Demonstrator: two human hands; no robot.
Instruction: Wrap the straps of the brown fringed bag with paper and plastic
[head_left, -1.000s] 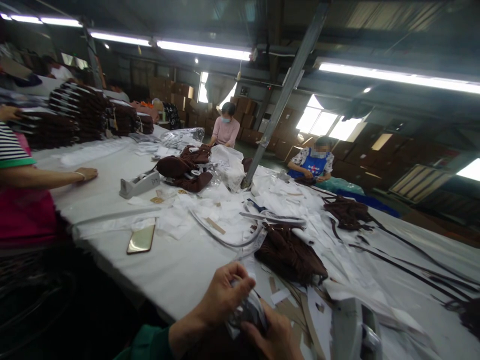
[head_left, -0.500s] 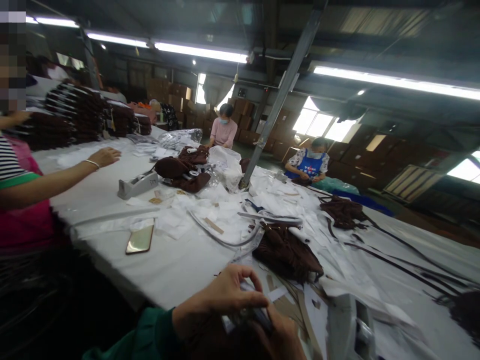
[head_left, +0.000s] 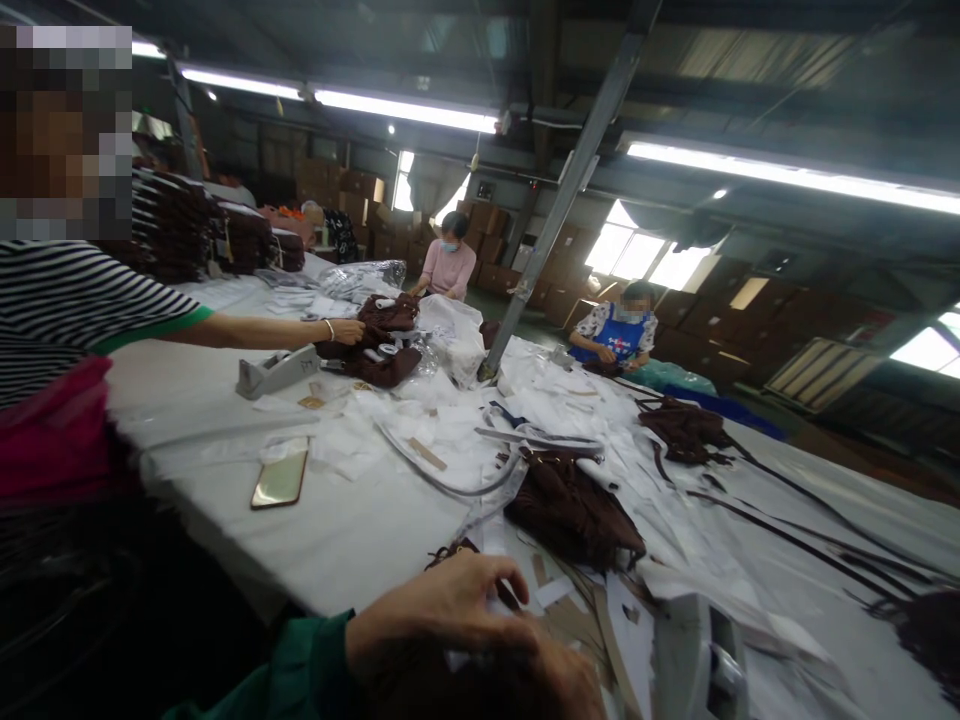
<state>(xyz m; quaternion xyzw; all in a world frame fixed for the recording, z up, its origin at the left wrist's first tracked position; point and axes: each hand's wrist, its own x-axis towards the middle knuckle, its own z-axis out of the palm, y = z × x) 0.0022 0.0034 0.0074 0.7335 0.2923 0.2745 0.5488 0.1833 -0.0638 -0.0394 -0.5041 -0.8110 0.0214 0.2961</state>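
Low in the head view, my left hand (head_left: 450, 605), in a green sleeve, has its fingers curled and its thumb reaching toward my right hand (head_left: 566, 682). The two hands meet over a dark brown bag (head_left: 450, 680), which lies mostly in shadow. Something pale shows between the left fingers; my hands hide most of it. Beyond them lies another dark brown gathered bag (head_left: 574, 505), with a pale wrapped handle (head_left: 442, 480) arching to its left. A grey tape dispenser (head_left: 694, 650) stands to the right of my right hand.
White paper scraps (head_left: 450, 415) litter the white-covered table (head_left: 375, 545). A phone (head_left: 281, 478) lies to the left. Across from it, a co-worker's hand (head_left: 345, 332) is at brown bags (head_left: 390, 365) beside another tape dispenser (head_left: 277, 370). A metal post (head_left: 555, 220) rises from the table.
My left hand has rolled slightly and my fingers have come closer together, covering the pale strip seen between them before. The co-worker at left has leaned in and reached right to the brown bags.
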